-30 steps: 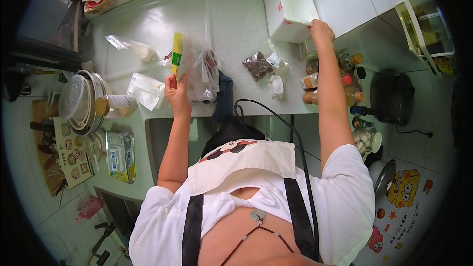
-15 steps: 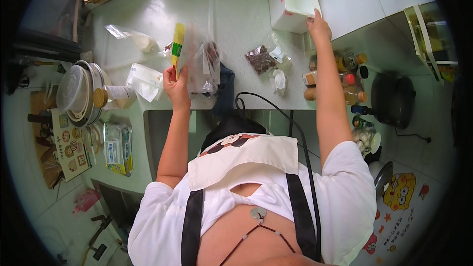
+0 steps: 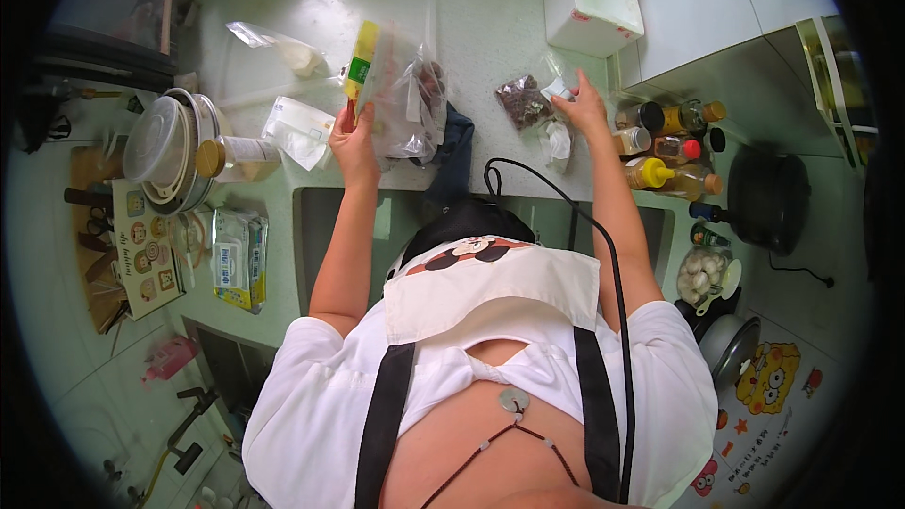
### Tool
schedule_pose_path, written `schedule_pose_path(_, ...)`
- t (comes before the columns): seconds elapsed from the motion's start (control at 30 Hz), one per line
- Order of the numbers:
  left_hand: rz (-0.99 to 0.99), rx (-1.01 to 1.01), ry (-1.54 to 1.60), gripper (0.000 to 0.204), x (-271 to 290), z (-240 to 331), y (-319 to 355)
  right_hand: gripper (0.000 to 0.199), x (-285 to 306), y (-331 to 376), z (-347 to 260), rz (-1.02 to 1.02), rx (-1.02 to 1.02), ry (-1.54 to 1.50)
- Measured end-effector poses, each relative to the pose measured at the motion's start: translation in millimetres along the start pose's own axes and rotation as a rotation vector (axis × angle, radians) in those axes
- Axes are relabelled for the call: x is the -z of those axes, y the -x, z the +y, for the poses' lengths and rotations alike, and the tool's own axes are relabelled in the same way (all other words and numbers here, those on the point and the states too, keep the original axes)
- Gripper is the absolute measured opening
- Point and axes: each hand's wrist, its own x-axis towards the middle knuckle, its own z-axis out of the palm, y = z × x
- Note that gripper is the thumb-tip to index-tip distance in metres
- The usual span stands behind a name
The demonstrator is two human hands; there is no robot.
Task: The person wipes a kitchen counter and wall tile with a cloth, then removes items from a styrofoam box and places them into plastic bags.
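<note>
My left hand (image 3: 354, 143) is closed on the lower end of a clear plastic bag (image 3: 401, 94) with a yellow and green strip (image 3: 360, 61) down its side. Reddish-brown contents show through the bag's right part. My right hand (image 3: 584, 108), thumb and forefinger apart, is at the edge of a small clear bag of dark red bits (image 3: 524, 102), beside its white label. Whether the fingers touch the bag is hard to tell. A crumpled white wrapper (image 3: 558, 139) lies just below it.
A white foam box (image 3: 589, 28) stands at the back right, with several bottles (image 3: 674, 146) nearer. Stacked bowls (image 3: 165, 146), a jar (image 3: 236, 158), a tissue pack (image 3: 297, 132) and a bag of white stuff (image 3: 292, 55) are on the left. A dark cord (image 3: 556, 203) crosses the counter edge.
My right hand has left the rim of the foam box and come nearer, down to the small bag of dark red bits. My left hand still holds the clear bag.
</note>
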Motion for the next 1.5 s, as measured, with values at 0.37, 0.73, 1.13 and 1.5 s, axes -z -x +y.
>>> schedule_pose_path(0.37, -0.138, 0.183, 0.195, 0.025, -43.9, 21.8, -2.5, 0.044, -6.4, -2.7, -14.8, 0.230, 0.160, -0.265)
schedule_pose_path(0.73, -0.024, 0.303, 0.270, 0.027, -85.3, -67.8, -77.9, 0.040, -2.4, 14.3, -26.1, 0.417, 0.038, -0.480)
schedule_pose_path(1.13, -0.104, 0.168, -0.060, 0.036, -52.3, -64.5, -104.3, 0.056, -14.8, 27.7, -87.2, -0.053, 0.308, -0.417)
schedule_pose_path(1.5, -0.208, -0.054, -0.304, 0.063, -42.4, -38.0, -96.2, 0.031, -6.2, 26.4, -67.1, 0.143, 0.148, -0.556)
